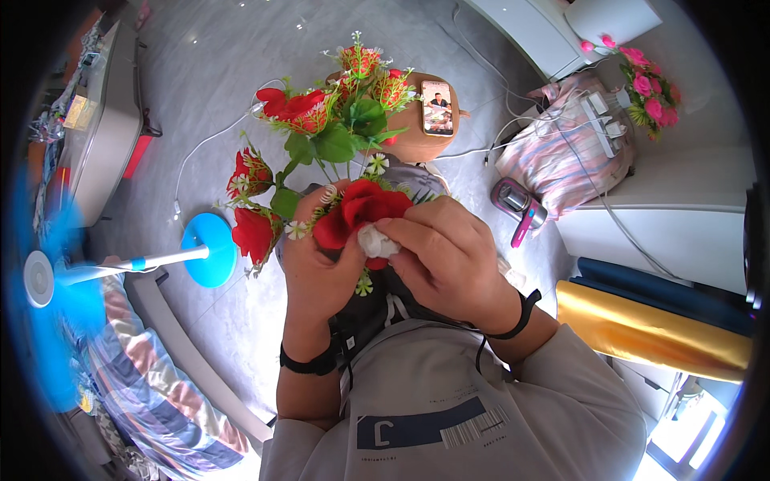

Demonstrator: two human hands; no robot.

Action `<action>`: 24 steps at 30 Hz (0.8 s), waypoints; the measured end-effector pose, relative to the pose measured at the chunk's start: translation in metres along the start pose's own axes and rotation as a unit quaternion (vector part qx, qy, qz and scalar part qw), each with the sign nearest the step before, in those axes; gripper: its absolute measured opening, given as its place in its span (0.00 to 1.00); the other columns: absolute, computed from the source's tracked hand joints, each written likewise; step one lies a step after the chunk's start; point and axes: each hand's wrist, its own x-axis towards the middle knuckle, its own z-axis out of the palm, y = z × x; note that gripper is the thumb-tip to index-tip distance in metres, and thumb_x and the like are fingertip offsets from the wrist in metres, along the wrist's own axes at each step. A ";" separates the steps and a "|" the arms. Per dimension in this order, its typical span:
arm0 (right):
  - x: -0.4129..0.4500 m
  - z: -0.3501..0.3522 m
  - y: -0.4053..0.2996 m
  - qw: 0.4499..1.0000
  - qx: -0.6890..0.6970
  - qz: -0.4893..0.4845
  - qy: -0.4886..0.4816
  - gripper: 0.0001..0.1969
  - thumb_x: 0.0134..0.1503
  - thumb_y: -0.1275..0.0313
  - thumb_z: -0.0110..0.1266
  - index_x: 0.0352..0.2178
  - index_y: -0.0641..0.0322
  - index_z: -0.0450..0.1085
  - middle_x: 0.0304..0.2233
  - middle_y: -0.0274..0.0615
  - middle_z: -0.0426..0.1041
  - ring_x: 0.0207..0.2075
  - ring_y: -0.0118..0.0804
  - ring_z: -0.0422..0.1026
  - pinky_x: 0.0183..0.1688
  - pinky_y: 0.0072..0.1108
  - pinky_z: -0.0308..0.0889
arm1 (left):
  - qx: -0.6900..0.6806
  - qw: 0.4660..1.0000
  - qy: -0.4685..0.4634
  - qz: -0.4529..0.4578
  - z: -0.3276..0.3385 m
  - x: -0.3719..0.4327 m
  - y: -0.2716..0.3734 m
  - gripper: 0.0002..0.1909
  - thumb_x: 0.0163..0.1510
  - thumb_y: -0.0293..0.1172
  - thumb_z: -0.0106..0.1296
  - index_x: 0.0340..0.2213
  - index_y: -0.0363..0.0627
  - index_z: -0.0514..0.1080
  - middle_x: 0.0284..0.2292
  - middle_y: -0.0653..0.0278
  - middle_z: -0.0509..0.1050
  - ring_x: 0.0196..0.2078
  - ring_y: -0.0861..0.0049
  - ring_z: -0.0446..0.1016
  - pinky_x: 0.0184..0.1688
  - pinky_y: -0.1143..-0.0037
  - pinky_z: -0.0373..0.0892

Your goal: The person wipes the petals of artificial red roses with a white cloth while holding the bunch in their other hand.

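Note:
A bunch of artificial red flowers [364, 207] with green leaves and small white blossoms spreads out before me. My left hand [322, 273] grips it from the left, around a large red bloom, with the thumb at the petals' edge. Between the fingertips of my right hand [448, 258] is a crumpled white tissue or cloth [378, 242], pressed against that bloom. More red flower heads [255, 231] fan out to the left and beyond my hands. The lower stems are mostly hidden behind my hands.
A phone [437, 108] lies on a brown stool [415, 141] ahead. To the left stands a blue fan [39, 279] on a round base [209, 249]. A handheld vacuum [518, 207], a power strip [601, 126] with cables and a gold fabric roll [649, 330] are on the right.

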 end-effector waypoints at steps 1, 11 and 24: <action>0.000 0.000 0.001 1.000 0.000 0.000 0.000 0.22 0.41 0.81 0.67 0.42 0.66 0.74 0.34 0.44 0.72 0.31 0.47 0.75 0.33 0.32 0.73 | 0.028 1.000 -0.009 0.006 -0.002 0.000 -0.002 0.26 0.54 0.14 0.53 0.55 0.35 0.66 0.45 0.56 0.76 0.49 0.74 0.75 0.53 0.74 0.72; 0.006 -0.012 -0.001 0.982 0.059 0.172 -0.052 0.12 0.48 0.76 0.66 0.36 0.63 0.74 0.28 0.43 0.74 0.28 0.44 0.75 0.29 0.30 0.71 | 0.013 0.996 -0.053 0.066 0.003 0.000 -0.003 0.22 0.58 0.14 0.41 0.55 0.30 0.66 0.53 0.49 0.73 0.54 0.67 0.75 0.56 0.70 0.69; 0.008 0.001 -0.008 0.997 -0.055 0.043 -0.024 0.13 0.46 0.75 0.65 0.35 0.62 0.74 0.31 0.42 0.72 0.30 0.45 0.75 0.31 0.30 0.73 | 0.200 0.956 -0.108 0.183 0.015 0.004 -0.008 0.34 0.56 0.18 0.45 0.65 0.34 0.56 0.59 0.48 0.69 0.61 0.52 0.67 0.64 0.64 0.61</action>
